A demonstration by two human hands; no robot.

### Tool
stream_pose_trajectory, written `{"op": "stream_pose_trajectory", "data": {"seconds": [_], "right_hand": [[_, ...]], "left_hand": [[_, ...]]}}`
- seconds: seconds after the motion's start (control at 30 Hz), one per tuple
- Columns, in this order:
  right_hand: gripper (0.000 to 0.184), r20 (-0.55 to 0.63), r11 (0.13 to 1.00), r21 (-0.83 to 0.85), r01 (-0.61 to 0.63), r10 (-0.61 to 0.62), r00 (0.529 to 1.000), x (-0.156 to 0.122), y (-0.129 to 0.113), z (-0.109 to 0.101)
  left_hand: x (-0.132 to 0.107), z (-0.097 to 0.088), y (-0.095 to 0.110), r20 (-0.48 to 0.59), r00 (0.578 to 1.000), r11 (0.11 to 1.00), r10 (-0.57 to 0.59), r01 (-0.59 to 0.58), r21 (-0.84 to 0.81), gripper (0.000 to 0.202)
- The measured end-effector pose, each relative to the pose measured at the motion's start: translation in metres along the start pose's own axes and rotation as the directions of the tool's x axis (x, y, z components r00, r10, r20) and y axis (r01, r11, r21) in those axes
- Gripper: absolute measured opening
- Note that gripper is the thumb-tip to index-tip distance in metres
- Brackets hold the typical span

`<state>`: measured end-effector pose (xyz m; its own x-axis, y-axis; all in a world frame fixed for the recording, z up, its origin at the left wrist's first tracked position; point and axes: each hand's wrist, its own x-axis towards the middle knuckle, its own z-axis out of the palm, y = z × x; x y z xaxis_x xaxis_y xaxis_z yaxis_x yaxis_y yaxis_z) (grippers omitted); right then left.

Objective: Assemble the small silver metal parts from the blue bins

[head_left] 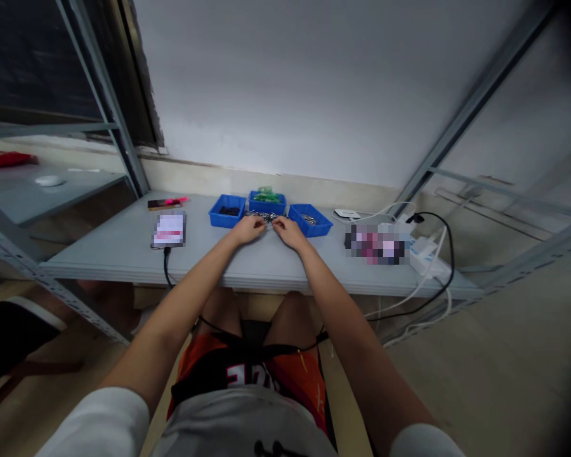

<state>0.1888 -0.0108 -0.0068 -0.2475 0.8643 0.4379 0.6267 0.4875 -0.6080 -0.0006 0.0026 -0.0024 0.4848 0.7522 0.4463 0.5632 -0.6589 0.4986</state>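
Observation:
My left hand (249, 229) and my right hand (288, 231) come close together over the grey shelf table, fingers bent and pinched. Whatever small item sits between the fingertips is too small to make out. Just behind them lies a pile of small shiny metal pieces (262, 216). Around the hands stand three blue bins: the left bin (218, 219) holds dark small parts (229, 211), the back bin (252, 205) holds green pieces (266, 196), and the right bin (320, 230) holds thin silvery parts (309, 219).
At left on the table (124, 254) are a lit phone (169, 230) with a black cable and a dark case with a pink item (176, 200). At right lie a blurred-out device (375, 245), a white power strip (426, 257) and tangled cables. Metal shelf posts rise on both sides.

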Motion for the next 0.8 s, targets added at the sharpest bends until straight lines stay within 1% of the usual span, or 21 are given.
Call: {"op": "stream_pose_trajectory", "data": {"seconds": [0.1, 0.3, 0.47, 0.57, 0.7, 0.8], "right_hand": [[0.012, -0.016, 0.999, 0.033, -0.023, 0.024, 1.000, 0.0012, 0.0014, 0.0008], [0.013, 0.009, 0.996, 0.074, -0.044, 0.043, 0.999, 0.0031, 0.0030, 0.0019], [0.014, 0.005, 0.997, 0.059, -0.054, 0.054, 0.999, 0.0033, 0.0033, 0.0018], [0.017, 0.006, 0.997, 0.036, -0.067, 0.067, 0.998, 0.0029, 0.0034, 0.0020], [0.013, -0.002, 0.999, 0.030, -0.030, 0.030, 1.000, 0.0015, 0.0011, 0.0009], [0.013, 0.010, 1.000, 0.014, 0.003, -0.003, 1.000, 0.0007, 0.0001, -0.0006]], "left_hand": [[-0.0016, -0.0008, 0.0025, 0.039, 0.999, 0.999, -0.004, 0.002, 0.037, 0.024], [0.0002, 0.0008, -0.0011, -0.017, 1.000, 0.999, -0.005, 0.006, 0.032, 0.025], [0.0008, 0.0015, -0.0016, -0.016, 1.000, 1.000, 0.014, -0.014, 0.003, 0.025], [0.0000, 0.0003, 0.0010, -0.009, 1.000, 1.000, 0.014, -0.014, 0.018, 0.025], [-0.0005, -0.0002, 0.0010, -0.002, 1.000, 0.997, -0.012, 0.012, 0.070, 0.027], [0.0001, 0.0010, -0.0019, -0.008, 1.000, 0.996, -0.021, 0.022, 0.081, 0.026]]}}
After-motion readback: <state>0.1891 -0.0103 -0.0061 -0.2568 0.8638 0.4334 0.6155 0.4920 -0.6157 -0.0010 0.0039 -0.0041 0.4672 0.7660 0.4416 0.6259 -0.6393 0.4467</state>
